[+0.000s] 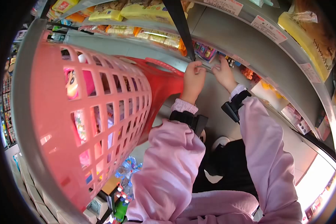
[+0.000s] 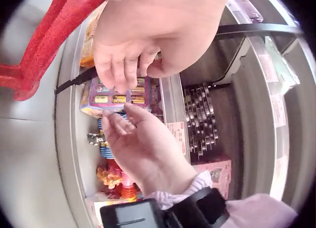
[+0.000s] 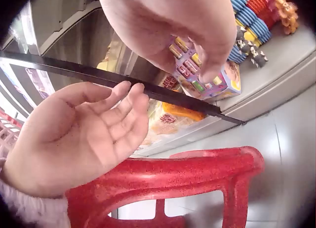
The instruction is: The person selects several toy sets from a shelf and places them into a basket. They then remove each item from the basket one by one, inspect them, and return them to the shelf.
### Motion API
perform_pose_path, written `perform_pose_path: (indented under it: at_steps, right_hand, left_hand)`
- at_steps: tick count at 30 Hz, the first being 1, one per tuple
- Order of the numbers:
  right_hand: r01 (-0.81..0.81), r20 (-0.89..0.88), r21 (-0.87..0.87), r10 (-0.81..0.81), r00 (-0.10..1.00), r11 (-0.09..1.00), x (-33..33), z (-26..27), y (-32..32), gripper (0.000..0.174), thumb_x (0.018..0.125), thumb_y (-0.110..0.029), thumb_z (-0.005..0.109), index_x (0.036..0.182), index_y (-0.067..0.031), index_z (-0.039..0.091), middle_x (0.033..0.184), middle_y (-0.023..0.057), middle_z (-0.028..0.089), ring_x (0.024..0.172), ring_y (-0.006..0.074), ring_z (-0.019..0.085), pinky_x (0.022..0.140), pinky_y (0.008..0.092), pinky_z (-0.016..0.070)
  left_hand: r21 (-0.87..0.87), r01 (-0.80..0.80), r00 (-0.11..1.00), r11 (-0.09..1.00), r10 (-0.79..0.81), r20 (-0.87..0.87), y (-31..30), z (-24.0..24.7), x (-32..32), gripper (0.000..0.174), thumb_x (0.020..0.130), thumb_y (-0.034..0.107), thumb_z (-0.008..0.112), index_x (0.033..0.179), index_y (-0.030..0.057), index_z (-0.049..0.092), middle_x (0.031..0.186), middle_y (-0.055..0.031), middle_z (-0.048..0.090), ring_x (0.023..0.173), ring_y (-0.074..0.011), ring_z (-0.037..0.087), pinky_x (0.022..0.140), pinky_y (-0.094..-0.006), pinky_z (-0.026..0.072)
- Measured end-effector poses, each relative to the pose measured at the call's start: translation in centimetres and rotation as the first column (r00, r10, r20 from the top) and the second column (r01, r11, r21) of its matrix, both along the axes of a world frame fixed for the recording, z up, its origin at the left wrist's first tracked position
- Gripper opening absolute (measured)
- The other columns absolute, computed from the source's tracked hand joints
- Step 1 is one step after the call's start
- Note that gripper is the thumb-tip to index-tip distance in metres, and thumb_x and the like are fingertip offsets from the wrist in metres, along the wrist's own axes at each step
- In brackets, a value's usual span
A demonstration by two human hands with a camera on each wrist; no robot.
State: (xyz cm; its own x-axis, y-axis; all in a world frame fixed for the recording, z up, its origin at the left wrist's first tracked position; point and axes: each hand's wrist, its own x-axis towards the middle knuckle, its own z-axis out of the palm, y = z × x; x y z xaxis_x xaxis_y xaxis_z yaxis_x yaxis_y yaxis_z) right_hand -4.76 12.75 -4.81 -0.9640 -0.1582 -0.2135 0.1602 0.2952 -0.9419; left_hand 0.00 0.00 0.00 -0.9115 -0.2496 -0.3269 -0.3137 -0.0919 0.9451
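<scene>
A purple box with rows of small coloured tubes stands on the low shelf, just beyond both hands. My left hand is nearest the black upright bar, its fingers loosely bent and nothing between them. In the right wrist view the palm of the left hand shows, fingertips overlapping the bar. My right hand reaches in beside the left. Its fingertips overlap the box's edge in the left wrist view, with the right hand's palm showing and fingers relaxed.
A red speckled plastic stool stands close to the shelf. The large pink basket with toys inside fills the left side. Blue ribbed toys sit beside the box. Higher shelves with price tags and yellow packets overhang on the right.
</scene>
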Motion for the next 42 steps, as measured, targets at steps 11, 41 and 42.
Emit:
perform_pose_path:
  at_steps: [11,41,42]
  right_hand:
    - [0.315,-0.357,0.255,-0.213,0.910,0.914,-4.3,-1.4,-1.6,0.025,0.077,-0.021,0.058,0.090,0.0010,0.059,0.079,0.0231,0.060,0.079,0.0369,0.058,0.069,0.0421,0.0452]
    - [0.241,-0.432,0.044,-0.199,0.879,0.969,-4.3,-2.6,-1.1,0.023,0.075,-0.015,0.059,0.094,-0.0016,0.060,0.091,0.0196,0.059,0.086,0.0363,0.055,0.076,0.0402,0.0434]
    - [0.240,-0.451,0.058,-0.189,0.872,0.969,-4.4,-2.5,-1.1,0.024,0.075,-0.016,0.059,0.094,-0.0017,0.060,0.091,0.0194,0.059,0.086,0.0361,0.055,0.076,0.0399,0.0435]
  left_hand:
    - [0.105,0.089,0.991,0.990,-0.099,0.091,-0.5,-2.0,-2.2,0.032,0.079,0.008,0.049,0.110,-0.0001,0.045,0.089,-0.0095,0.059,0.073,-0.0157,0.058,0.064,-0.0276,0.0461]
    - [0.046,0.170,0.973,0.984,-0.176,0.148,-0.2,-4.1,-4.3,0.028,0.082,0.008,0.047,0.109,0.0020,0.046,0.093,-0.0084,0.058,0.078,-0.0166,0.058,0.068,-0.0287,0.0461]
    - [0.055,0.157,0.978,0.986,-0.163,0.127,-0.3,-4.1,-4.3,0.027,0.082,0.008,0.047,0.108,0.0020,0.047,0.093,-0.0084,0.058,0.078,-0.0166,0.058,0.068,-0.0286,0.0460]
